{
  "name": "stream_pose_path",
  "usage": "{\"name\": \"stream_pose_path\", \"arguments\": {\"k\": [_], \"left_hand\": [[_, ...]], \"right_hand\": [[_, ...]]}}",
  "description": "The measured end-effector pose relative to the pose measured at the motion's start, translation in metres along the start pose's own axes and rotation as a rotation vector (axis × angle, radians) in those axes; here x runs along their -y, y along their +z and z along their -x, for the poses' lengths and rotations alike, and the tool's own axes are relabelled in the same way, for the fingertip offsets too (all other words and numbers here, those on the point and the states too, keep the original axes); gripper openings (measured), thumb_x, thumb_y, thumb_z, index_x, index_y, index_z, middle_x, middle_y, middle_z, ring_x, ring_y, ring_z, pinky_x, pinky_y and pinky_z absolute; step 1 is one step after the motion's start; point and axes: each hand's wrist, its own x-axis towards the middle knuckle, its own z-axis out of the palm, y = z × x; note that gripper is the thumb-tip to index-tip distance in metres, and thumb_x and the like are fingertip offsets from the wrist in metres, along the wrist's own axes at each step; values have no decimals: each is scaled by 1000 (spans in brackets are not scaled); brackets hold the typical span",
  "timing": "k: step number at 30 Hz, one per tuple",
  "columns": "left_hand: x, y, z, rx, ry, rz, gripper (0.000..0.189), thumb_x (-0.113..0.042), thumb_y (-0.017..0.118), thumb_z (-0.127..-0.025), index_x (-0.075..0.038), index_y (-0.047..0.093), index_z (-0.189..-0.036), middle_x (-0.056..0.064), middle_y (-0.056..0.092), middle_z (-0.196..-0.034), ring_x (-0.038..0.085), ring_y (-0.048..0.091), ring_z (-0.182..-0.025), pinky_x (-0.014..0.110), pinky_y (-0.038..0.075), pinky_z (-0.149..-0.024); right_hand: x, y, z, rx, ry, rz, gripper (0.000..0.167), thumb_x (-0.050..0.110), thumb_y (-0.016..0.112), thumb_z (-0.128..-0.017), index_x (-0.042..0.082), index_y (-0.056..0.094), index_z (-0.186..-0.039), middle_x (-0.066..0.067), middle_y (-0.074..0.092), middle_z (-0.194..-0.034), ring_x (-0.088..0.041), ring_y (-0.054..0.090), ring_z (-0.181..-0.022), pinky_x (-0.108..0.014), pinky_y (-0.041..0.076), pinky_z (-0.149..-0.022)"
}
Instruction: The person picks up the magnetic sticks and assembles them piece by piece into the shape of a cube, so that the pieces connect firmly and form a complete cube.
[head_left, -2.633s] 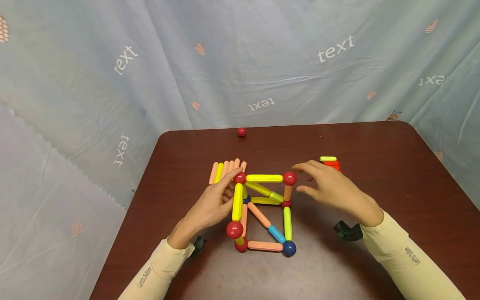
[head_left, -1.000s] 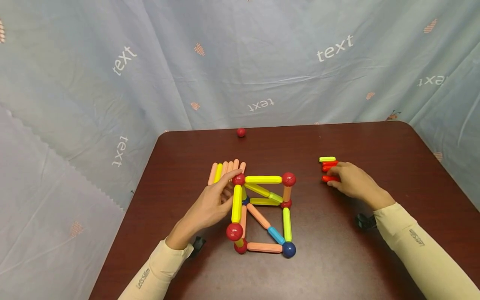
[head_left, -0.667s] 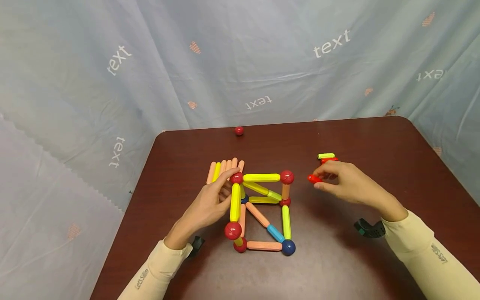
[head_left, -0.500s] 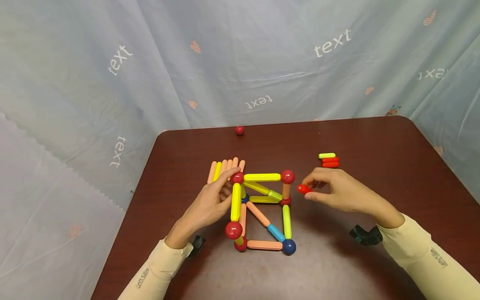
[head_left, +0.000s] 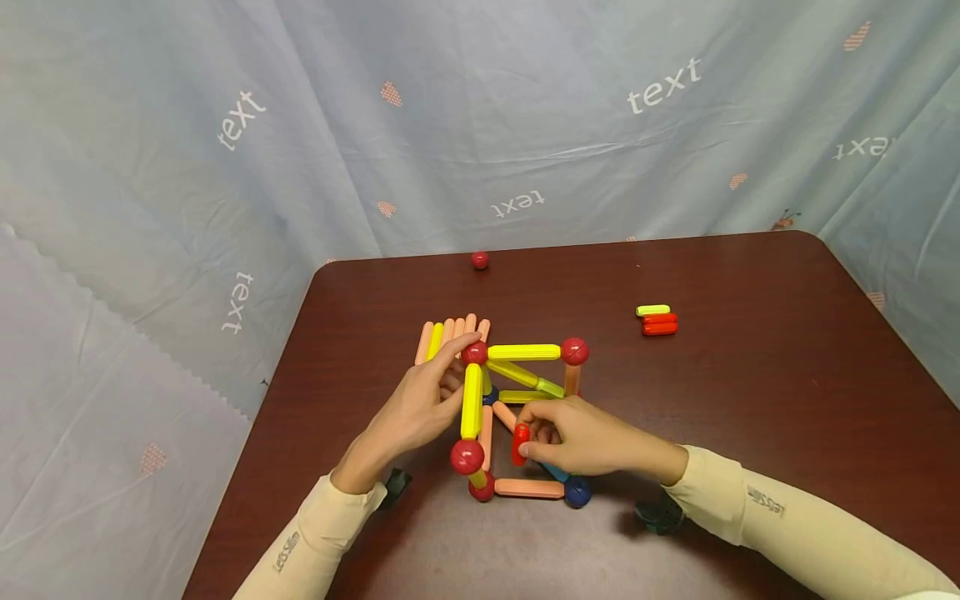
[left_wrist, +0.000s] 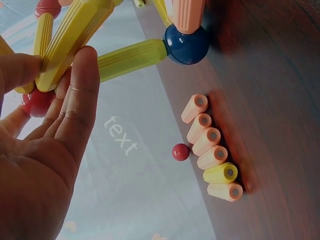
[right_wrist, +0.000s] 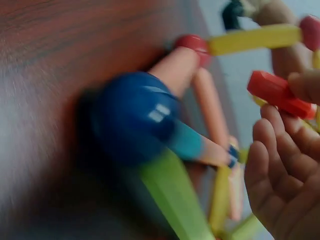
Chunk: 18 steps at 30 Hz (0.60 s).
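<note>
A cube-like frame of magnetic sticks and balls stands on the table, its upper front right corner without a ball. My left hand grips its upper back left corner, at the red ball. The left wrist view shows thumb and fingers around a yellow stick there. Between thumb and fingers, my right hand pinches a short red magnetic stick, nearly upright inside the frame's outline. That red stick appears apart from the blue ball in the right wrist view. My right hand hides part of the frame's right side.
Several peach sticks and one yellow stick lie in a row behind my left hand. Two red sticks and a short yellow-green stick lie at the back right. A loose red ball sits near the table's far edge.
My right hand went from beside the frame to the short sticks, picked up a red one, and carried it left into the frame's outline. My left hand kept its hold.
</note>
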Motion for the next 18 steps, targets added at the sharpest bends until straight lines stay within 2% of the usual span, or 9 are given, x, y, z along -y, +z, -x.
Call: {"name": "stream_pose_path", "arguments": {"k": [7, 13, 18], "left_hand": [[1, 1, 1, -1, 12, 9, 66, -13, 67, -96, -30, 39, -154, 2, 66, -107, 10, 68, -84, 23, 59, -79], [1, 1, 0, -1, 28, 29, 67, -12, 69, -96, -28, 39, -154, 3, 65, -107, 11, 68, -85, 22, 59, -77], [2, 1, -1, -2, 35, 30, 68, -11, 70, -95, -25, 40, -154, 4, 65, -107, 12, 68, -84, 22, 59, -77]], "right_hand": [[-2, 27, -23, -9, 37, -15, 18, 27, 74, -93, 14, 67, -104, 7, 69, -89, -3, 58, -69, -20, 51, -64], [3, 33, -32, -25, 54, -24, 17, 29, 74, -93, 15, 70, -102, 8, 70, -87, -2, 59, -71, -19, 50, -66], [7, 34, -35, -24, 85, -8, 18, 30, 75, -92, 15, 71, -100, 8, 72, -84, -3, 58, -68, -20, 47, -62]]}}
